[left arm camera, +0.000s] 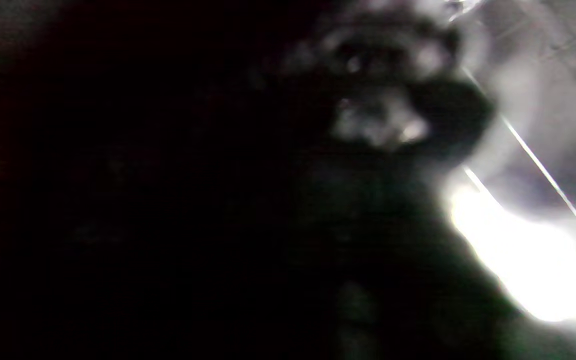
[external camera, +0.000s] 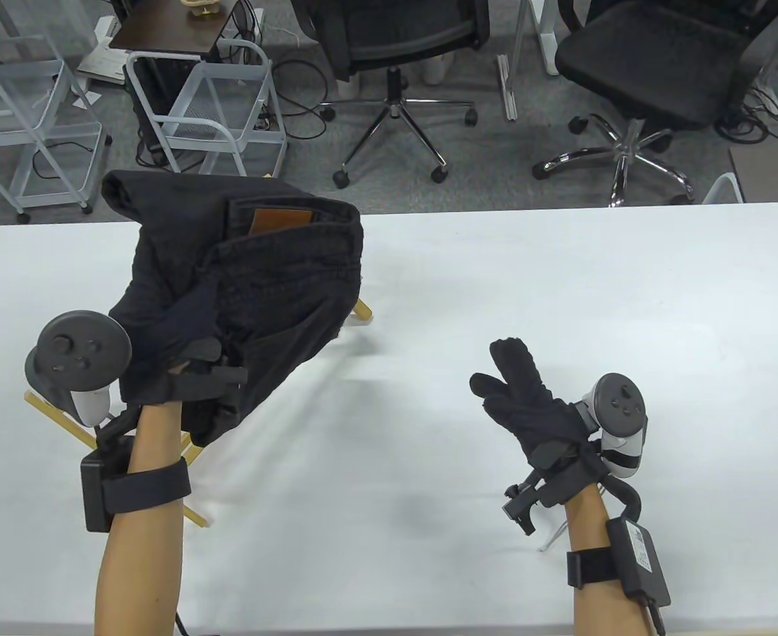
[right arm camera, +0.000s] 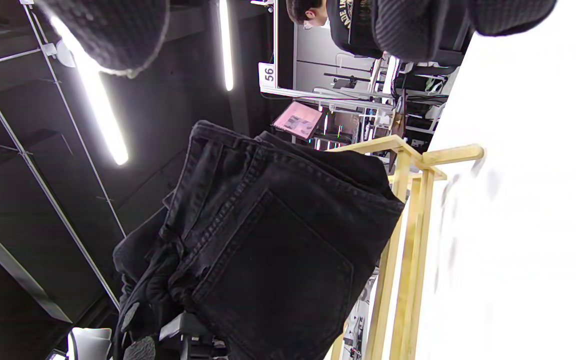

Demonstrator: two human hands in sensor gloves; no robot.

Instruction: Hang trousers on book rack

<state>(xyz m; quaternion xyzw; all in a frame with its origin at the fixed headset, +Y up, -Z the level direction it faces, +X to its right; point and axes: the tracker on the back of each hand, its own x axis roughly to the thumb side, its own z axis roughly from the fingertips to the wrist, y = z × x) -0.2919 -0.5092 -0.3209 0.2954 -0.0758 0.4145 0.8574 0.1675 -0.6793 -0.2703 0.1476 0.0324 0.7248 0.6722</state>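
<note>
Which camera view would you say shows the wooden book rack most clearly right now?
The right wrist view: the book rack shows its pale wooden bars beside the draped trousers. In the table view the trousers hide all but a few bar ends. The left wrist view is too dark and blurred to tell.

White bench (external camera: 494,278) is filling the lower table view, rounded far-left corner showing. Wooden book rack (external camera: 193,513) is standing on its left side, pale feet resting on the surface, upper part hidden under black fabric.
</note>
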